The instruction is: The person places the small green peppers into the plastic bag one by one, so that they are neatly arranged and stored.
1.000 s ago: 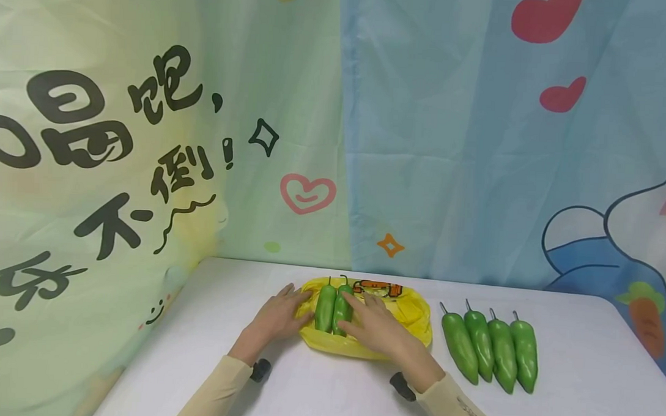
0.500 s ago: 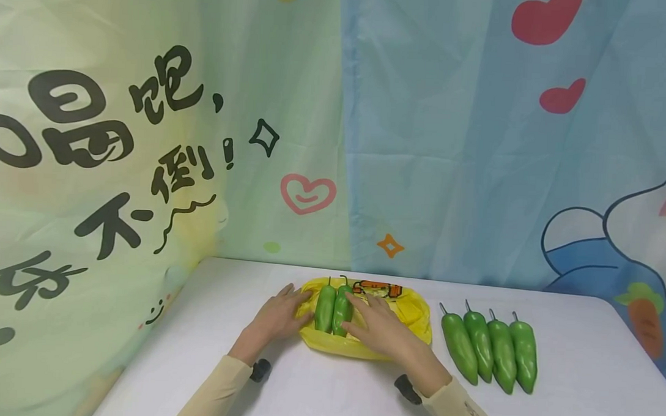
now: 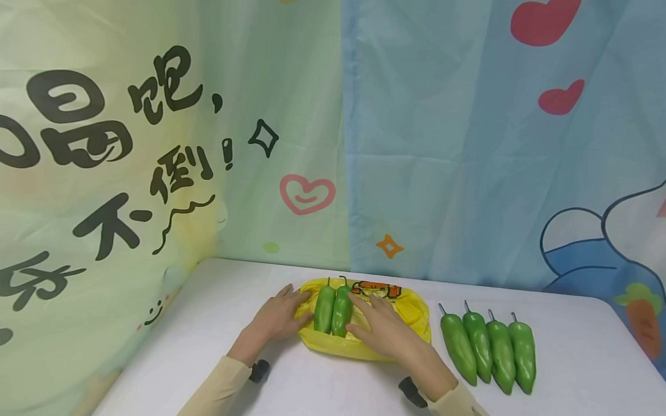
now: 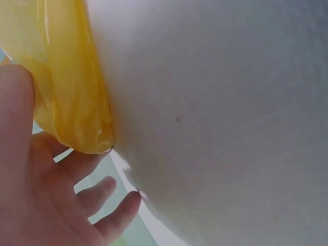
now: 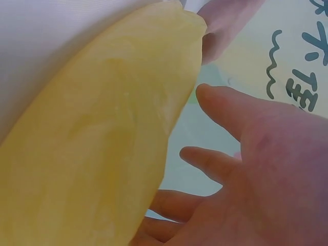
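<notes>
A yellow plastic bag (image 3: 339,348), its top spread wide, lies on the table. Two green peppers (image 3: 324,309) lie side by side in its left part, stems pointing back. My left hand (image 3: 276,316) holds the bag's left end; in the left wrist view the thumb (image 4: 16,102) lies against the yellow plastic and other fingers are behind it. My right hand (image 3: 386,329) hovers over the bag's right part, fingers spread, just right of the right-hand pepper (image 3: 342,312). Nothing shows between its thumb and fingers in the right wrist view; the bag's wall hides some fingertips.
Several more green peppers (image 3: 501,354) lie in a row on the white table (image 3: 575,363), right of the bag. A printed curtain (image 3: 423,144) hangs behind the table's back edge. Dark wrist cameras sit under both wrists.
My right hand has drawn slightly right, away from the peppers in the bag. The left hand and the row of peppers on the table have stayed put.
</notes>
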### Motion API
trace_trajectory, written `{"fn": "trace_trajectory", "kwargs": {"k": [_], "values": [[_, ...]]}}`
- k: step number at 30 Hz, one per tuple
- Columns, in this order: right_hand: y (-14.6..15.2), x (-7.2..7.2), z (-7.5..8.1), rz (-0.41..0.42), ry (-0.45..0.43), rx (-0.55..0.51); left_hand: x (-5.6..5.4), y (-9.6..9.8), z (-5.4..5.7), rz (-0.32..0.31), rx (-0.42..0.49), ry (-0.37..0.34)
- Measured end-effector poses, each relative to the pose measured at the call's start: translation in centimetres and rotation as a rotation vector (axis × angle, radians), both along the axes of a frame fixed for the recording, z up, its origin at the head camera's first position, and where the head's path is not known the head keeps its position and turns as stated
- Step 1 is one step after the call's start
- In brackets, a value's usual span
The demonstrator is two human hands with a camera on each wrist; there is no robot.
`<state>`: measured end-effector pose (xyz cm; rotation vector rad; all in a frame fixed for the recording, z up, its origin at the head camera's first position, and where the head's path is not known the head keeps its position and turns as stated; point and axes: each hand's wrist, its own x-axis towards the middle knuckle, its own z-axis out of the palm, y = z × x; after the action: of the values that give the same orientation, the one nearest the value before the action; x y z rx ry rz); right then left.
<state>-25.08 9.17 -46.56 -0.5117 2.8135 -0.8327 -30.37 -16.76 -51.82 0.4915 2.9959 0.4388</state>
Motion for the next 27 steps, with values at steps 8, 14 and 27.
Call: {"fn": "trace_trajectory", "kwargs": {"k": [8,14,27], "values": [[0.4,0.0,0.1,-0.002,0.004,0.026,0.0,0.1,0.0,-0.002,-0.002,0.005],[0.6,0.0,-0.1,-0.010,-0.001,0.039,-0.1,0.0,-0.1,-0.007,-0.002,0.010],[1.4,0.6,-0.1,-0.004,0.026,0.015,0.0,0.0,-0.1,-0.008,0.008,0.008]]}}
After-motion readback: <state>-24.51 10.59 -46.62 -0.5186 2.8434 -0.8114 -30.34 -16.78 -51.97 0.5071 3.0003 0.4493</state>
